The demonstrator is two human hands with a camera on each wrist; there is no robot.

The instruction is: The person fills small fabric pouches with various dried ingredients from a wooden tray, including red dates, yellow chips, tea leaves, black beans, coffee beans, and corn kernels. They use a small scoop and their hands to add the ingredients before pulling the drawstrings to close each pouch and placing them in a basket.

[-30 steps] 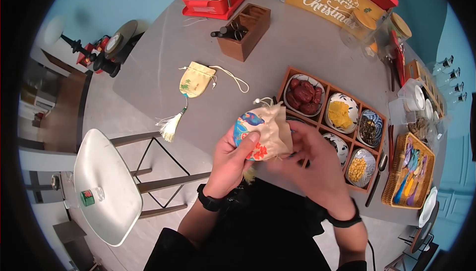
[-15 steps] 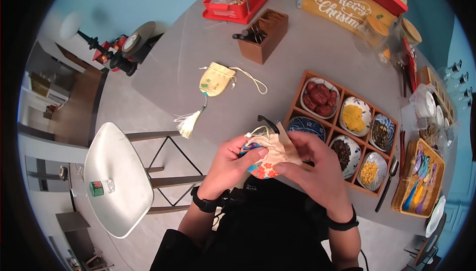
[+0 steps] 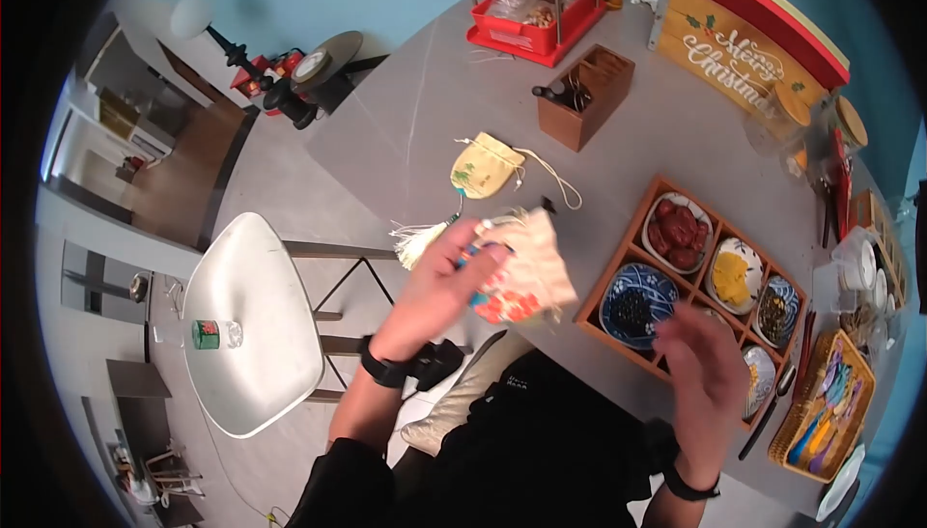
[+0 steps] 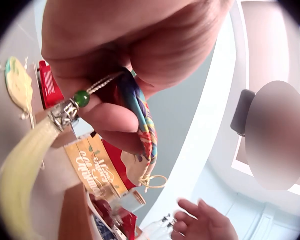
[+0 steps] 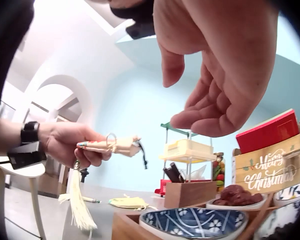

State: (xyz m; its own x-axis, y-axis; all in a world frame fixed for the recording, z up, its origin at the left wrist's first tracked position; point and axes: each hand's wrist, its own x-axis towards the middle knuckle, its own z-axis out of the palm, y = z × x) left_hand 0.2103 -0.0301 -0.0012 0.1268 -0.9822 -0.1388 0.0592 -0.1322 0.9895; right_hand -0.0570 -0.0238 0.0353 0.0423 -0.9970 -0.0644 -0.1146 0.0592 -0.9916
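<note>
The drawstring pouch [image 3: 534,263] in my left hand [image 3: 439,282] is matt, creased cloth, its tassel [image 4: 25,175] silky thread; the divided tray [image 5: 124,227] is wood, the blue bowl [image 5: 190,221] glossy.

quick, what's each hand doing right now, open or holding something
Left hand: holding the floral drawstring pouch.
Right hand: open, loosely bent, holding nothing.

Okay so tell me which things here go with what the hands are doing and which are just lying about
Likely in the job:
floral pouch, held by the left hand
bowls in the box, near the right hand

Probably just lying about:
yellow pouch, untouched
sign
chair
</note>
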